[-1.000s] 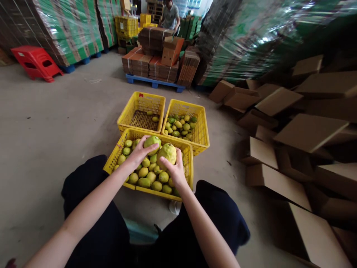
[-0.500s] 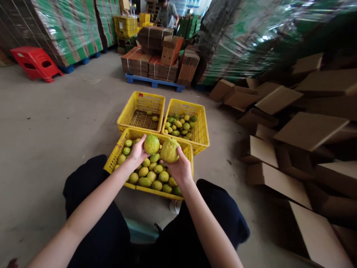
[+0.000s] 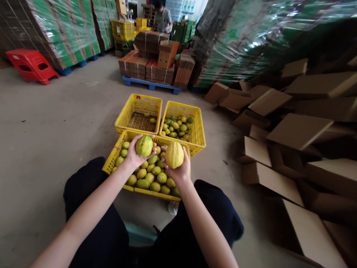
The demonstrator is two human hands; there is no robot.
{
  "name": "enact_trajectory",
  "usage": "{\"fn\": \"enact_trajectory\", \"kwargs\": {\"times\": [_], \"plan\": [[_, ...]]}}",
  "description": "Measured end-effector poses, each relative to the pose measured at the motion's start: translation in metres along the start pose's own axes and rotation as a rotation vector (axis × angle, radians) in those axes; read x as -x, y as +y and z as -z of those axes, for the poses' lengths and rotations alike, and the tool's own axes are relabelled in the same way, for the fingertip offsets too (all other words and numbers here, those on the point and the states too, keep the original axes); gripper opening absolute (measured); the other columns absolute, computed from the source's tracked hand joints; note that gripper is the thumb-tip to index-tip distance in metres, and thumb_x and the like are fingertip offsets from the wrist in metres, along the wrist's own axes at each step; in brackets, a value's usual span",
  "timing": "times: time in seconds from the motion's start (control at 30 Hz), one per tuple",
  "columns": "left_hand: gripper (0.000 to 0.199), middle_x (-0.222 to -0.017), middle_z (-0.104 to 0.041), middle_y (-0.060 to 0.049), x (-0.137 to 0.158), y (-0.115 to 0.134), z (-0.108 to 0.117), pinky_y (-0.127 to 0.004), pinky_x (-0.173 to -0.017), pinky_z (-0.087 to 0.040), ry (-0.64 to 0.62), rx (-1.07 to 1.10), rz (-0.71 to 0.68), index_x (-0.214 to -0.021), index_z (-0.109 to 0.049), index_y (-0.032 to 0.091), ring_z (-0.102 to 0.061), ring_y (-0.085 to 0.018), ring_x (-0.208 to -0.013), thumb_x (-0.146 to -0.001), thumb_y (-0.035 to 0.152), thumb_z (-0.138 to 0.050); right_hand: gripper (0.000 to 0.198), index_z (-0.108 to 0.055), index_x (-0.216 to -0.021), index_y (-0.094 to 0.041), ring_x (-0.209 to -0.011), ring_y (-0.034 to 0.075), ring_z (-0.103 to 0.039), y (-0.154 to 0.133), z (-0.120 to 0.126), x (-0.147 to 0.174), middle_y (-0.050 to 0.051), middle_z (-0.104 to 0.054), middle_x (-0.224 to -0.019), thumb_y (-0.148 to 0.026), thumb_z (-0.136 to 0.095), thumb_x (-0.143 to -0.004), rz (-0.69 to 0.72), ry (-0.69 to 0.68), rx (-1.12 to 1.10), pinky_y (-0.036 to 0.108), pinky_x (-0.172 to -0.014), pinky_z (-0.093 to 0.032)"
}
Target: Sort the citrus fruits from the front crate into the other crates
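A green-yellow lemon (image 3: 144, 146) rests in my left hand (image 3: 134, 152), its fingers curled beneath and around the fruit. My right hand (image 3: 182, 169) cradles a larger, paler yellow, ribbed lemon (image 3: 174, 155), palm turned up. Both hands are above the near yellow crate (image 3: 111, 160), which holds many green and yellow lemons (image 3: 150, 178). Part of that fruit is hidden behind my hands and forearms.
Beyond stand a left crate (image 3: 122, 118) with a few lemons and a right crate (image 3: 198, 130) partly filled. Cardboard boxes (image 3: 301, 130) crowd the right side. Flattened cartons lie on a blue pallet (image 3: 152, 85); a person (image 3: 163, 20) is behind them. A red stool (image 3: 32, 66) stands left.
Both hands have turned palm-up, and the two lemons have rolled to show other sides. They are slightly farther apart. The view has shifted a little.
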State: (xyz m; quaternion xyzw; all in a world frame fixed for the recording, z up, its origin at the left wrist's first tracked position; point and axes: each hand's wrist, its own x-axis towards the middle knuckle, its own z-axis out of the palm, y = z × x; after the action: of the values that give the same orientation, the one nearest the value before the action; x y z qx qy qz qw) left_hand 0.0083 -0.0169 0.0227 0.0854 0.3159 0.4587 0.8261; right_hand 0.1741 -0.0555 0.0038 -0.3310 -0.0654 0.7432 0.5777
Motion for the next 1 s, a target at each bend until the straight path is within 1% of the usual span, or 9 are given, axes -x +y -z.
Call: {"fn": "enact_trajectory", "kwargs": {"times": [0.1, 0.2, 0.3, 0.4, 0.47, 0.63, 0.8, 0.9, 1.0], "plan": [[0.030, -0.079, -0.070, -0.009, -0.004, 0.000, 0.005, -0.031, -0.057, -0.060, 0.068, 0.042, -0.020, -0.107, -0.066, 0.015, -0.070, -0.020, -0.067, -0.092, 0.030, -0.043, 0.035, -0.064, -0.100, -0.021, -0.058, 0.020, -0.065, -0.001, 0.007, -0.007, 0.007, -0.075, -0.084, -0.050, -0.050, -0.089, -0.044, 0.078, 0.080, 0.030, -0.044, -0.053], [0.025, -0.082, -0.069, -0.008, -0.012, -0.006, 0.009, -0.036, -0.063, -0.062, 0.239, 0.120, 0.015, -0.110, -0.062, 0.019, -0.071, -0.021, -0.072, -0.092, 0.023, -0.045, 0.028, -0.062, -0.098, -0.022, -0.065, 0.022, -0.069, 0.004, 0.017, -0.014, 0.005, -0.073, -0.076, -0.046, -0.053, -0.088, -0.095, 0.192, 0.046, 0.034, -0.051, -0.058], [0.023, -0.085, -0.068, -0.008, -0.016, -0.010, 0.010, -0.037, -0.062, -0.063, 0.347, 0.164, 0.061, -0.112, -0.059, 0.021, -0.069, -0.021, -0.072, -0.094, 0.025, -0.045, 0.027, -0.063, -0.097, -0.021, -0.073, 0.022, -0.071, 0.007, 0.025, -0.016, 0.007, -0.073, -0.081, -0.044, -0.058, -0.084, -0.128, 0.193, -0.033, 0.030, -0.051, -0.059], [0.028, -0.092, -0.068, -0.012, -0.016, -0.009, 0.008, -0.034, -0.062, -0.063, 0.323, 0.195, 0.076, -0.118, -0.057, 0.017, -0.070, -0.022, -0.077, -0.095, 0.029, -0.048, 0.030, -0.064, -0.097, -0.020, -0.079, 0.022, -0.072, 0.004, 0.028, -0.015, 0.008, -0.072, -0.086, -0.044, -0.065, -0.079, -0.096, 0.184, -0.089, 0.026, -0.052, -0.060], [0.035, -0.095, -0.068, -0.015, -0.014, -0.006, 0.006, -0.030, -0.060, -0.063, 0.294, 0.208, 0.147, -0.123, -0.056, 0.012, -0.071, -0.022, -0.078, -0.095, 0.033, -0.048, 0.031, -0.064, -0.096, -0.019, -0.080, 0.022, -0.072, 0.001, 0.027, -0.015, 0.008, -0.072, -0.085, -0.044, -0.068, -0.078, -0.067, 0.214, -0.109, 0.026, -0.053, -0.061], [0.049, -0.092, -0.067, -0.016, -0.014, -0.005, 0.006, -0.021, -0.044, -0.056, 0.203, 0.247, 0.344, -0.126, -0.055, 0.007, -0.065, -0.016, -0.060, -0.096, 0.045, -0.045, 0.031, -0.064, -0.099, -0.018, -0.071, 0.020, -0.070, 0.000, 0.015, -0.011, 0.008, -0.071, -0.082, -0.044, -0.063, -0.082, -0.092, 0.312, -0.131, 0.026, -0.051, -0.060], [0.052, -0.075, -0.064, -0.011, -0.015, -0.008, 0.010, -0.019, -0.038, -0.051, 0.210, 0.226, 0.296, -0.111, -0.061, 0.008, -0.057, -0.013, -0.050, -0.093, 0.054, -0.045, 0.028, -0.065, -0.098, -0.018, -0.068, 0.021, -0.068, 0.003, 0.006, -0.005, 0.007, -0.072, -0.080, -0.039, -0.063, -0.080, -0.064, 0.244, -0.094, 0.030, -0.055, -0.060], [0.050, -0.074, -0.063, -0.011, -0.015, -0.005, 0.012, -0.019, -0.037, -0.049, 0.201, 0.230, 0.259, -0.103, -0.061, 0.008, -0.055, -0.012, -0.051, -0.092, 0.054, -0.044, 0.029, -0.065, -0.096, -0.018, -0.067, 0.021, -0.068, 0.001, 0.008, -0.004, 0.007, -0.071, -0.077, -0.042, -0.064, -0.079, -0.063, 0.190, -0.071, 0.029, -0.053, -0.058], [0.046, -0.076, -0.064, -0.013, -0.016, -0.003, 0.014, -0.020, -0.041, -0.051, 0.171, 0.216, 0.186, -0.104, -0.061, 0.008, -0.059, -0.015, -0.057, -0.092, 0.050, -0.047, 0.032, -0.065, -0.093, -0.018, -0.063, 0.020, -0.067, -0.001, 0.010, -0.004, 0.007, -0.071, -0.074, -0.047, -0.064, -0.080, -0.069, 0.173, -0.051, 0.028, -0.050, -0.055]]}}
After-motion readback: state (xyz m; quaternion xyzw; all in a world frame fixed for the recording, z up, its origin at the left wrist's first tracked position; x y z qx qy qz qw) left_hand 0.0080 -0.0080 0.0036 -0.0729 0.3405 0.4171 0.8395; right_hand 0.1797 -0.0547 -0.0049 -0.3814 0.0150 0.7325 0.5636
